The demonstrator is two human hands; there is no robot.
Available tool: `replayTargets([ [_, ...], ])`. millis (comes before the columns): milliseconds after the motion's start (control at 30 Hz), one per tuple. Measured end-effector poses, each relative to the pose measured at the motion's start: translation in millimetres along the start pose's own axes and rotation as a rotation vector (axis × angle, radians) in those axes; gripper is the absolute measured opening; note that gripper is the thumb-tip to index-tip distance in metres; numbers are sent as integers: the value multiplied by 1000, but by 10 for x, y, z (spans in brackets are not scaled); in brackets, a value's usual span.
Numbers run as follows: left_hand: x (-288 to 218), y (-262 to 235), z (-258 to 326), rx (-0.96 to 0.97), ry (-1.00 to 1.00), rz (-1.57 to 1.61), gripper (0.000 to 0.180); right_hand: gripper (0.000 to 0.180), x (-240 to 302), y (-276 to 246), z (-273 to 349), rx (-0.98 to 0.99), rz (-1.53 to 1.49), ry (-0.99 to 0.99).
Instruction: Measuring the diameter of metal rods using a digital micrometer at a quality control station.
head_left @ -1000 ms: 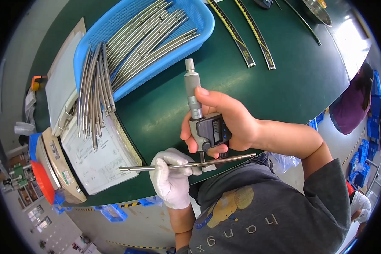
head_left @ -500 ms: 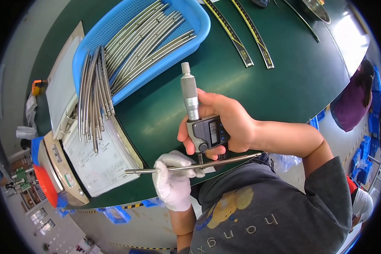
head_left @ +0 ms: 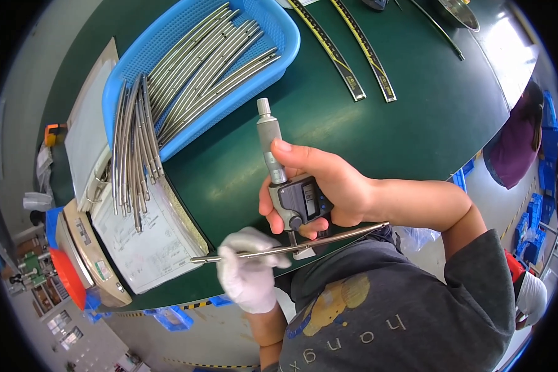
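A digital micrometer [head_left: 299, 197] is gripped in my bare right hand [head_left: 328, 186], its thimble pointing away from me and my thumb lying along the barrel. In its jaw end, near my body, sits a thin metal rod [head_left: 328, 239]. My left hand [head_left: 247, 273], in a white glove, pinches that rod left of the micrometer. The rod runs crosswise, its right end close to my shirt. Part of the micrometer's frame is hidden behind my fingers.
A blue basket [head_left: 214, 124] at the far left holds many metal rods [head_left: 198, 62]; more rods [head_left: 133, 142] rest across its edge over a binder of drawings [head_left: 146, 239]. Two steel rulers [head_left: 369, 56] lie at the back. A beige scale [head_left: 93, 254] stands left. Another person [head_left: 514, 152] is at the far right.
My left hand has shifted slightly left and down on the rod, which has tilted. My right thumb has moved up onto the micrometer's barrel, and the micrometer leans a little further left.
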State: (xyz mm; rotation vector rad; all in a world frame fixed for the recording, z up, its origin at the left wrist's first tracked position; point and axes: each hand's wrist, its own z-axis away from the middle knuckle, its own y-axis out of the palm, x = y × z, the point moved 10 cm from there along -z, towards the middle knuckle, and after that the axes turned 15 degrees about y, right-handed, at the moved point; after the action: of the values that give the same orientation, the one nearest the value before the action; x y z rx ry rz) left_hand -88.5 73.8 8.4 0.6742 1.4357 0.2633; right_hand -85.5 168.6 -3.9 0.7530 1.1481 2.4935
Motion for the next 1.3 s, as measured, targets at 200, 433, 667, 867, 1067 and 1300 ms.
replayTargets([
  [200, -158, -102, -80, -57, 80, 26, 48, 69, -11, 27, 10, 27, -24, 11],
  [433, -42, 23, -49, -51, 44, 103, 47, 72, -14, -2, -5, 47, -127, 30],
  [667, 42, 66, -2, -32, -10, 78, 48, 69, 14, 13, 0, 50, -114, 4],
  [867, 66, 99, 14, 18, -22, 46, 48, 68, 21, -34, 8, -37, -13, 3],
  [1067, 2, -11, -29, 4, -23, 72, 52, 69, 23, -27, 17, -30, 26, 11],
  [1300, 46, 67, -2, -32, -3, 139, 51, 71, -10, -43, -5, 11, -87, 38],
])
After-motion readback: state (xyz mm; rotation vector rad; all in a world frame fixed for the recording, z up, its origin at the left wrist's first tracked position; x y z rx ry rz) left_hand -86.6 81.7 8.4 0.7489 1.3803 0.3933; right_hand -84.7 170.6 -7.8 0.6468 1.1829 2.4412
